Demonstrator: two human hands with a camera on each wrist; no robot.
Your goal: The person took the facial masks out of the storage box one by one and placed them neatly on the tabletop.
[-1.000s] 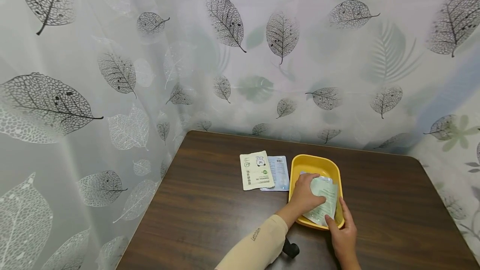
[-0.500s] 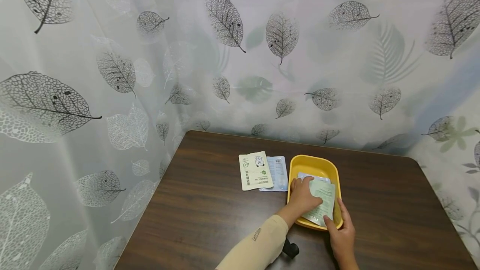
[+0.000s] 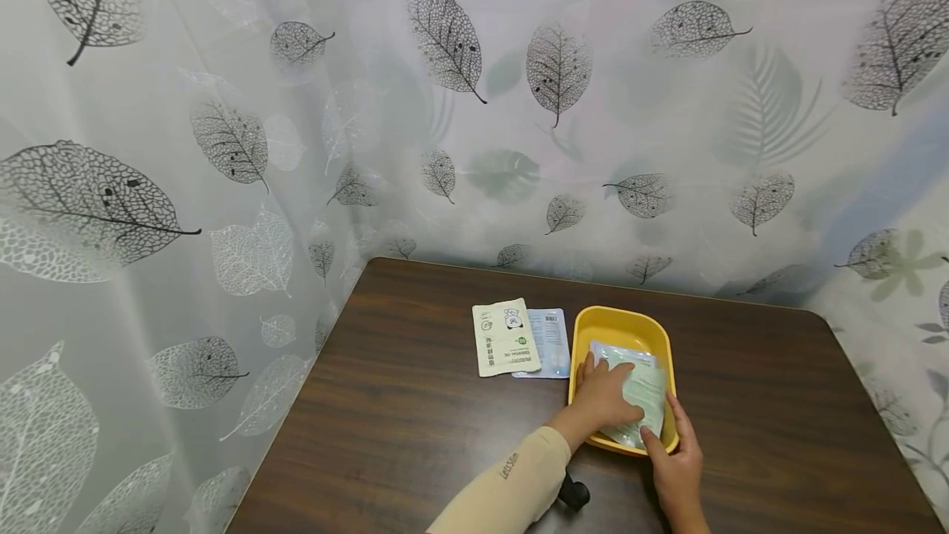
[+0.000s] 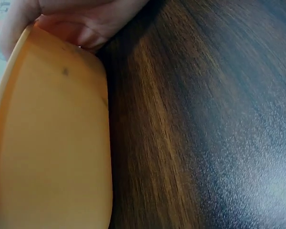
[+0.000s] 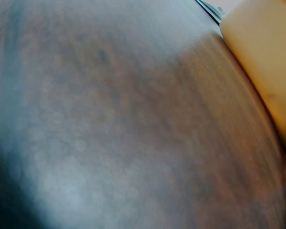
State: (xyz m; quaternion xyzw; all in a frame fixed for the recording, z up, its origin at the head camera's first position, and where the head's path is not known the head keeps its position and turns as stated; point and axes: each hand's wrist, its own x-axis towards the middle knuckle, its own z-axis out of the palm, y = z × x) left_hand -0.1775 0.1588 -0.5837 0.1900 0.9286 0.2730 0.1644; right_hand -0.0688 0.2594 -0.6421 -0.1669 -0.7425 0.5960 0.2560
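A yellow plastic tray (image 3: 619, 321) holds a pale green sachet (image 3: 648, 392) lying over a light blue one (image 3: 628, 354). My left hand (image 3: 606, 395) reaches in over the tray's left side, its fingers spread and resting on the sachets, which it partly covers. Around the front right corner of the tray my right hand (image 3: 678, 468) grips the rim, thumb at the front and fingers along the right side. The left wrist view shows the tray's outer wall (image 4: 52, 138) and a hand (image 4: 86, 21) holding its corner. In the right wrist view only the tray wall (image 5: 267, 57) appears, without fingers.
Left of the tray, a cream sachet with a panda print (image 3: 507, 338) overlaps a light blue sachet (image 3: 550, 343). The dark wood table (image 3: 415, 402) ends at a leaf-patterned curtain (image 3: 474, 138) behind. A black object (image 3: 573, 493) sits under the left sleeve.
My left hand has shifted slightly toward the front right, and its index finger sits lower on the green sachet. More of the blue sachet shows behind it. The right hand keeps its hold.
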